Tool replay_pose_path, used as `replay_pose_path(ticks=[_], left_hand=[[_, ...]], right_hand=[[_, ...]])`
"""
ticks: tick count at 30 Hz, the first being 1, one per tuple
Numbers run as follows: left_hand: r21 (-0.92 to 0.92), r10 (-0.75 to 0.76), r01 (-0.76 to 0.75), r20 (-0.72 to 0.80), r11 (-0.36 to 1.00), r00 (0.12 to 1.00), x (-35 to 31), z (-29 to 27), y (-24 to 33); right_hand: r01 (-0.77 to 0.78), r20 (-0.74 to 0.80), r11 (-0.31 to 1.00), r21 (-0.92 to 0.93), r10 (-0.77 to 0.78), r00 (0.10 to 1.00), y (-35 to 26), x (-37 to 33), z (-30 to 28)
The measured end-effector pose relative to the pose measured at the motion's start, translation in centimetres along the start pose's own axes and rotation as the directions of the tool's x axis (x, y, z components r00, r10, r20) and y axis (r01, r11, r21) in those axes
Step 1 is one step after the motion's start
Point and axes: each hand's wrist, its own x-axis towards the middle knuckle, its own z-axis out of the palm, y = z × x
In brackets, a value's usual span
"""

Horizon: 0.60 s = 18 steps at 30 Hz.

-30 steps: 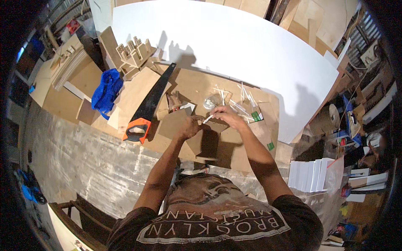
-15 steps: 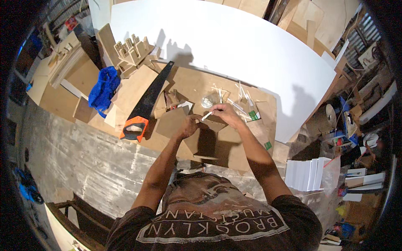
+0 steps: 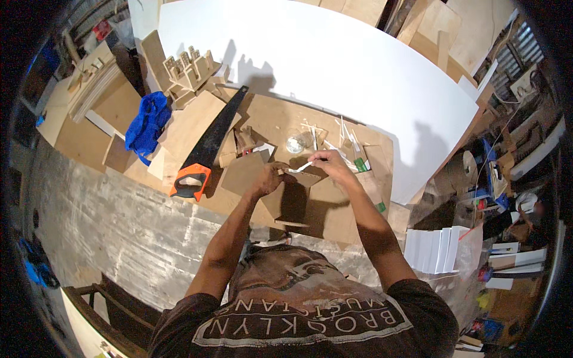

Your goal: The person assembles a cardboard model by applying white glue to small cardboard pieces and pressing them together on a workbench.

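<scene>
My right hand [image 3: 331, 165] pinches a slim white strip [image 3: 301, 168] by its far right end. The strip slants down toward my left hand [image 3: 272, 178], its lower end close to those fingertips. The left fingers are curled together; whatever they grip is hidden. Below both hands stands an assembly of thin brown wooden boards [image 3: 304, 179], partly in shadow. A small clear container [image 3: 296, 143] with whitish contents sits just beyond my hands. Several loose white strips [image 3: 349, 134] lie to its right.
A handsaw with orange handle [image 3: 206, 161] lies left of my hands. Farther left are a blue cloth bag [image 3: 147, 127] and a wooden rack with upright pegs [image 3: 192, 71]. A large white panel [image 3: 334, 59] spans the back. White boards [image 3: 434, 249] stand at the right.
My right hand has shifted slightly right, away from the left hand, with the white strip still in its fingers. More of the strip shows between the hands. The left hand has barely moved.
</scene>
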Motion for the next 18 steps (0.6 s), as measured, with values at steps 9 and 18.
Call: replay_pose_path(ticks=[9, 18], left_hand=[[-0.094, 0.090, -0.092, -0.021, 0.991, 0.996, -0.2, -0.2, -0.1], [-0.220, 0.040, -0.016, 0.105, 0.975, 0.994, -0.2, -2.6, -2.9]], right_hand=[[-0.065, 0.081, 0.977, 0.202, 0.049, 0.995, 1.5, 1.3, -0.8], [-0.027, -0.115, 0.996, 0.081, 0.036, 0.993, 3.0, 4.7, -2.4]])
